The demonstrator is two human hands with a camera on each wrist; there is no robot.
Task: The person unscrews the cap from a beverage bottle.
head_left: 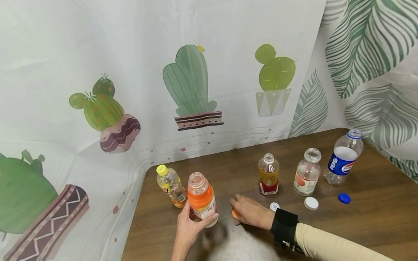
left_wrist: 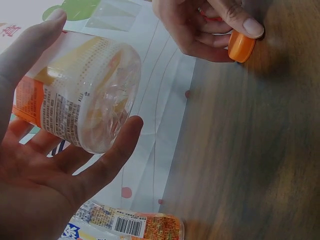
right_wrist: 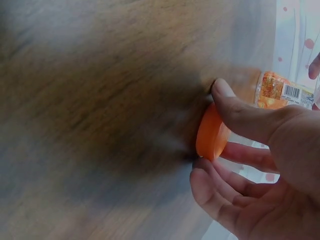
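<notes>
My left hand [head_left: 191,223] grips a wide clear bottle with an orange and white label [head_left: 202,201], its mouth uncapped and pointing up. In the left wrist view the bottle's clear base [left_wrist: 112,97] shows, held off the table. To its right, my right hand [head_left: 253,211] pinches an orange cap [right_wrist: 212,132] between thumb and fingertips, down at the tabletop. The head view shows only a sliver of that cap, the rest hidden by the hand. Just left of the held bottle stands a smaller bottle with a yellow cap [head_left: 171,185].
On the wooden table [head_left: 228,163] three uncapped bottles stand to the right: a red-and-gold labelled one [head_left: 269,177], a peach-labelled one [head_left: 307,174] and a Pepsi bottle [head_left: 343,159]. Before them lie a small white cap [head_left: 274,206], a larger white cap [head_left: 311,203] and a blue cap [head_left: 344,198].
</notes>
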